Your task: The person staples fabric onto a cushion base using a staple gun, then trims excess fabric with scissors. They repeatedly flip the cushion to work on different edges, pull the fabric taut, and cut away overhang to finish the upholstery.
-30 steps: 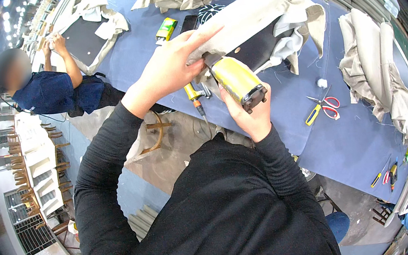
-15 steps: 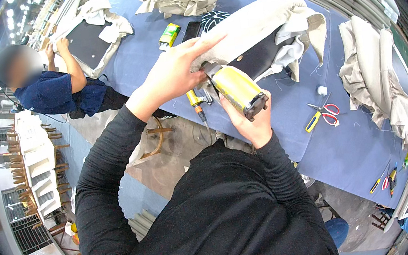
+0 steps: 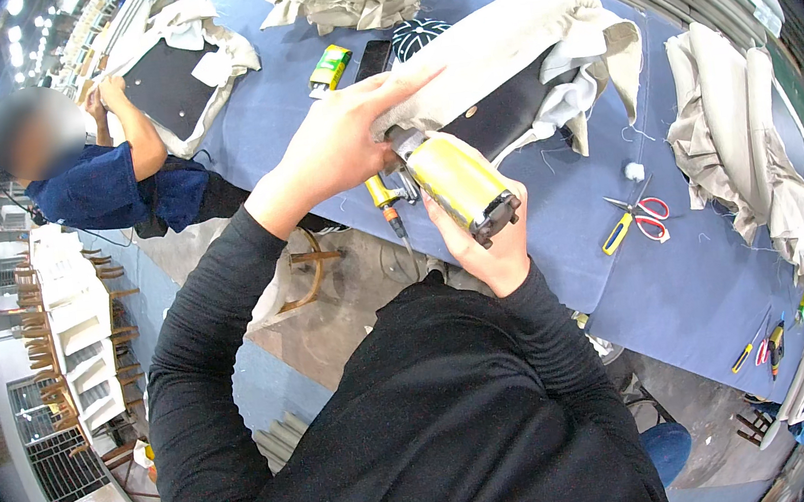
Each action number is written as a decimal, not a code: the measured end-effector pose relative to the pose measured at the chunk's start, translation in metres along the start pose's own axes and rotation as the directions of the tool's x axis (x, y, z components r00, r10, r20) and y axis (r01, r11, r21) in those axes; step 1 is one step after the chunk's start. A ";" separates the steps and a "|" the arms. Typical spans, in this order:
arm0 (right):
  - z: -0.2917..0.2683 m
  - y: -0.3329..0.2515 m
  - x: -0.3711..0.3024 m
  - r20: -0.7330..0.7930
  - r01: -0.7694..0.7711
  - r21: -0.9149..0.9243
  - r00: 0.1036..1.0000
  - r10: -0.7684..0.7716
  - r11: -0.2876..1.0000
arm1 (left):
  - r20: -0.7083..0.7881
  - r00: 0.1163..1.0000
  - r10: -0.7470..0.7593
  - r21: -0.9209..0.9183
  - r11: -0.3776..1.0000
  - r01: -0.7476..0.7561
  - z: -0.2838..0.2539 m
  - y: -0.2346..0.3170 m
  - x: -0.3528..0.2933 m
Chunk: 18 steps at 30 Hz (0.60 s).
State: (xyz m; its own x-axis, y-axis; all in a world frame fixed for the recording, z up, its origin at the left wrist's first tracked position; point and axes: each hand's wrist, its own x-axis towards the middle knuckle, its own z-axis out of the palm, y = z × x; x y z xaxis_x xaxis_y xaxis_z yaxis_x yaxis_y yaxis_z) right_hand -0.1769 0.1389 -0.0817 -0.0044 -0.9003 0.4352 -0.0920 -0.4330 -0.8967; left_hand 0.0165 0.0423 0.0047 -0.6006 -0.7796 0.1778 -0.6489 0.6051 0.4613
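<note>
My right hand [image 3: 494,258] is wrapped round a yellow staple gun [image 3: 457,183], its dark nose against the near left end of a padded panel. Beige fabric [image 3: 508,46] wraps the panel, and its black backing board [image 3: 503,112] shows along the near side. My left hand [image 3: 335,144] grips the panel's left end, with fingers stretched along the fabric and the thumb beside the gun's nose. Loose fabric and pale lining bunch at the panel's right end. The exact spot where the nose meets the panel is hidden.
On the blue table [image 3: 558,223] lie scissors with red handles [image 3: 653,217], a yellow-handled tool [image 3: 616,234], a green-yellow box [image 3: 330,69] and a second yellow air tool [image 3: 381,199]. Fabric-covered panels [image 3: 705,127] lie right. A co-worker [image 3: 106,176] handles another panel at left.
The staple gun and my right hand have shifted slightly left and downward, with the gun's nose still at the panel's end. My left hand stays on the fabric.
</note>
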 end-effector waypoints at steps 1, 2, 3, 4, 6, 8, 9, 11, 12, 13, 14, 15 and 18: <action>0.001 0.000 0.001 -0.003 0.007 -0.023 1.000 -0.007 1.000 | 0.002 1.000 -0.013 0.008 1.000 0.013 -0.001 0.002 0.000; 0.001 0.001 0.001 -0.006 0.013 -0.045 1.000 -0.014 0.999 | 0.005 1.000 -0.011 0.012 1.000 0.011 -0.002 0.001 0.000; 0.001 0.001 0.000 -0.007 0.017 -0.068 1.000 -0.017 0.998 | 0.008 1.000 -0.012 0.013 1.000 0.011 -0.001 0.000 0.000; 0.002 0.003 -0.001 0.002 -0.001 -0.043 1.000 0.001 0.999 | 0.012 1.000 -0.012 0.015 1.000 0.012 0.000 -0.001 0.000; 0.003 0.009 -0.001 0.020 -0.034 0.006 0.999 0.034 0.999 | 0.006 1.000 0.001 0.005 1.000 -0.001 -0.001 -0.005 0.000; 0.000 0.010 -0.002 0.016 -0.041 0.024 0.999 0.040 0.999 | 0.005 1.000 0.001 0.005 1.000 -0.001 -0.002 -0.007 0.000; -0.002 0.010 -0.004 0.014 -0.045 0.036 0.999 0.045 0.998 | 0.009 1.000 -0.008 0.012 1.000 0.007 -0.002 -0.007 0.000; -0.006 0.014 -0.005 -0.015 -0.134 0.123 0.990 0.137 0.983 | 0.005 1.000 0.002 0.023 1.000 -0.002 -0.004 -0.009 0.002; -0.008 0.016 -0.007 -0.023 -0.182 0.168 0.982 0.189 0.969 | -0.001 1.000 0.015 0.024 1.000 -0.015 -0.004 -0.010 0.002; -0.012 0.017 -0.004 -0.041 -0.160 0.080 0.986 0.163 0.984 | -0.007 1.000 0.028 0.025 0.999 -0.027 -0.003 -0.012 0.002; -0.016 0.019 -0.002 -0.031 -0.155 0.061 0.987 0.158 0.986 | -0.011 0.999 0.030 0.034 0.999 -0.030 -0.003 -0.013 0.002; -0.019 0.020 0.000 -0.031 -0.137 0.041 0.990 0.139 0.990 | -0.011 0.999 0.036 0.044 0.998 -0.036 -0.003 -0.015 0.004; -0.019 0.020 0.000 -0.028 -0.116 0.064 0.993 0.118 0.991 | 0.009 1.000 0.024 0.051 0.998 -0.025 -0.005 -0.013 0.006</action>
State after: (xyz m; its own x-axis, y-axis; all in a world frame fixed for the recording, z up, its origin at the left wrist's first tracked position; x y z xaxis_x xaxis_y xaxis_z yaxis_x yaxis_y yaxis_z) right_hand -0.1981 0.1312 -0.0981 -0.0436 -0.9437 0.3280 -0.0272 -0.3271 -0.9446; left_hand 0.0235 0.0291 0.0043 -0.6202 -0.7631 0.1816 -0.6568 0.6318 0.4117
